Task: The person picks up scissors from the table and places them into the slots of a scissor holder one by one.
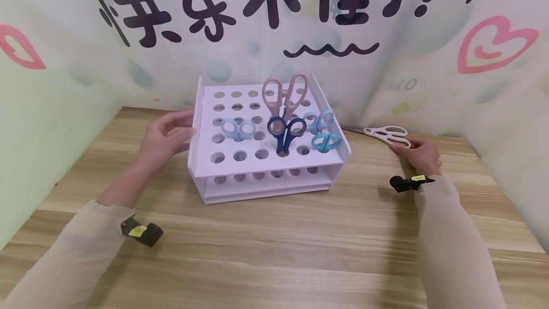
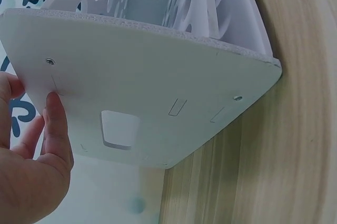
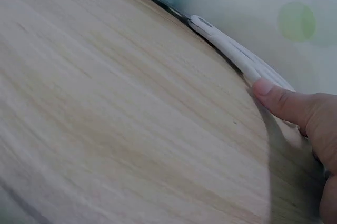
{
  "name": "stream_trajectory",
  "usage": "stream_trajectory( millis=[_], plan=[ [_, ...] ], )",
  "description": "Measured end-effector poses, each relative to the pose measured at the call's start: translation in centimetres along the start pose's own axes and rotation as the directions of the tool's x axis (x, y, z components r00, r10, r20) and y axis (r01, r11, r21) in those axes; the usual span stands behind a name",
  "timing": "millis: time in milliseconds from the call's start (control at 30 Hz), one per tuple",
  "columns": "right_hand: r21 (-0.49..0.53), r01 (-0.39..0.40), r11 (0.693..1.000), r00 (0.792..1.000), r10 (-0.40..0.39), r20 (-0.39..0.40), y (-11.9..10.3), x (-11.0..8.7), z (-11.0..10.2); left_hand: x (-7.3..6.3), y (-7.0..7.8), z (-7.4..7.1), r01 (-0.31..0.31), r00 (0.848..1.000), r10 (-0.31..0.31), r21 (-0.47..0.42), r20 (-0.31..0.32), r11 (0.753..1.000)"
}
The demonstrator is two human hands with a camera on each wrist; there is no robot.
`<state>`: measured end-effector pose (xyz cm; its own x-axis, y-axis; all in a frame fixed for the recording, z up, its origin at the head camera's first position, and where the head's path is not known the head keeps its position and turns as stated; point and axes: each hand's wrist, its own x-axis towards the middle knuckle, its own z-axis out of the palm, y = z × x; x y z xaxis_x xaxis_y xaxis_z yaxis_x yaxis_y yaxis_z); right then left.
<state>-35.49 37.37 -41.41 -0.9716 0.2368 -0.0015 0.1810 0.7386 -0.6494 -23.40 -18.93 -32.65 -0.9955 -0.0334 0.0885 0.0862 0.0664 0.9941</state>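
Observation:
A white rack (image 1: 227, 168) with rows of round holes stands mid-table, holding several scissors by the blades, handles up. Among them are pink scissors (image 1: 272, 104), dark blue scissors (image 1: 280, 144), light blue scissors (image 1: 237, 132) and teal scissors (image 1: 325, 147). My left hand (image 1: 165, 137) touches the rack's left side panel (image 2: 137, 71), its thumb on the outer face and its other fingers near the edge. Right of the rack, white-handled scissors (image 1: 383, 132) lie by the wall, blades pointing left. My right hand (image 1: 422, 155) pinches their handle (image 3: 237, 56) with its thumb on it.
The wooden table (image 1: 279, 252) meets a printed backdrop (image 1: 249, 56) with large black characters and pink hearts close behind the rack. Each wrist wears a black camera band (image 1: 141, 232). A pale wall borders the table at each side.

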Motion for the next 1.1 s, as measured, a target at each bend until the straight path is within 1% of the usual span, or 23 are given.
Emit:
stream_trajectory(
  millis=[133,233,400,500,567,600,667,733,800,900,967,1100],
  plan=[
    [0.053,0.059,0.997,0.998,-0.060,0.001,0.5,-0.1,-0.4,0.0,-0.1,-0.1,0.003,1.000,-0.002,0.034,-0.008,0.999],
    [0.079,0.088,0.993,0.996,-0.089,0.003,0.6,-0.1,-0.8,-0.1,-0.1,-0.2,0.002,1.000,-0.002,0.040,-0.002,0.999],
    [0.106,0.094,0.990,0.995,-0.095,0.009,0.6,-0.5,-1.6,-0.1,0.0,-0.3,0.002,1.000,-0.002,0.046,0.013,0.999],
    [0.145,0.111,0.983,0.994,-0.113,0.010,0.4,-0.9,-1.9,-0.2,0.1,-0.2,0.006,1.000,-0.007,0.059,0.015,0.998],
    [0.222,0.099,0.970,0.994,-0.105,0.013,0.3,-1.1,-2.0,-0.2,0.1,-0.2,0.007,1.000,-0.008,0.066,0.016,0.998],
    [0.260,0.094,0.961,0.995,-0.100,0.011,0.2,-1.2,-2.1,-0.2,0.1,-0.2,0.007,1.000,-0.008,0.065,0.017,0.998],
    [0.354,0.076,0.932,0.996,-0.086,0.012,0.1,-1.4,-2.2,-0.3,0.1,-0.2,0.002,1.000,-0.003,0.048,0.018,0.999],
    [0.447,0.060,0.892,0.997,-0.075,0.016,-0.2,-1.6,-2.4,-0.3,0.0,-0.2,-0.001,1.000,0.000,0.023,0.020,1.000],
    [0.505,0.064,0.861,0.996,-0.086,0.020,-0.3,-1.8,-2.8,-0.3,0.0,-0.3,-0.004,1.000,0.003,0.012,0.021,1.000],
    [0.575,0.080,0.814,0.993,-0.116,0.027,-0.6,-1.9,-3.3,-0.2,0.0,-0.3,-0.002,1.000,0.002,0.014,0.019,1.000],
    [0.607,0.088,0.789,0.991,-0.134,0.030,-0.7,-2.1,-3.6,-0.2,0.0,-0.3,-0.001,1.000,0.001,0.017,0.020,1.000],
    [0.636,0.107,0.764,0.984,-0.173,0.041,-1.3,-2.5,-4.1,-0.1,0.0,-0.2,-0.004,1.000,0.005,-0.004,0.028,1.000]
  ],
)
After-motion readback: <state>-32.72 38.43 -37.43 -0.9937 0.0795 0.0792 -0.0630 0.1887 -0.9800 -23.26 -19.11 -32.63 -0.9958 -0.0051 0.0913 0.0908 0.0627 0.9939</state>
